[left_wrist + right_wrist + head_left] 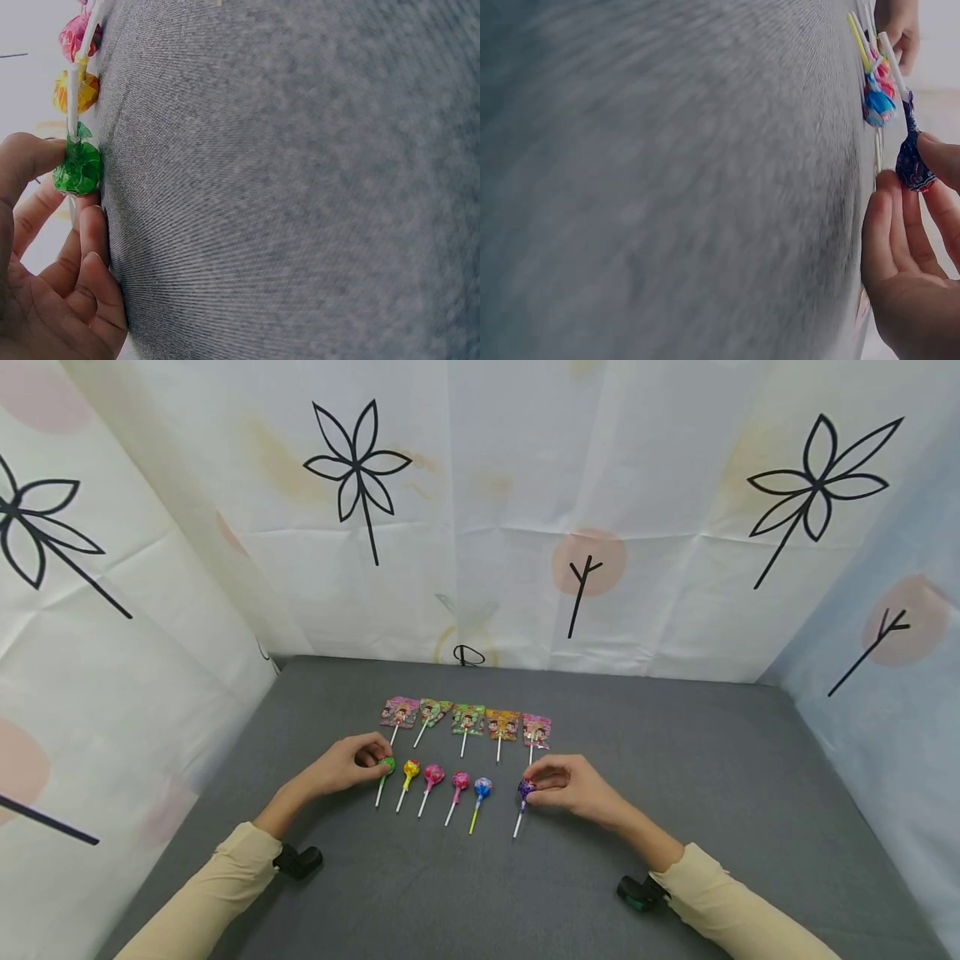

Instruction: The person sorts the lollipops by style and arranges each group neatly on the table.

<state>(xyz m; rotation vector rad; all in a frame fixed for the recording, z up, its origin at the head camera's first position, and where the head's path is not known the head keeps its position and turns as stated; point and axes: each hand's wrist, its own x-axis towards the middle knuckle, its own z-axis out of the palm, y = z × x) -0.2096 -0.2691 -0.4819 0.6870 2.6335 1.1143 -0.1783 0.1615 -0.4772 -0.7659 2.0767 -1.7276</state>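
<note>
On the left of the grey table, my left hand [347, 764] pinches the round head of a green lollipop [387, 763] between thumb and fingers. Its white stick points toward me; the left wrist view shows the green wrapper [77, 171] against the thumb. To the right, my right hand [576, 787] holds a purple lollipop [522, 793] by its head, seen as dark blue [913, 161] in the right wrist view. Between the hands lie a yellow lollipop [411, 768], two pink lollipops [432, 775] and a blue lollipop [483, 787] with a yellow stick.
Behind this row lies another of several flat-packed lollipops [468, 719] in pink, green and orange wrappers, sticks toward me. The rightmost stick [531, 753] reaches close to my right hand. White printed cloth [510, 460] rises behind the grey table [450, 893].
</note>
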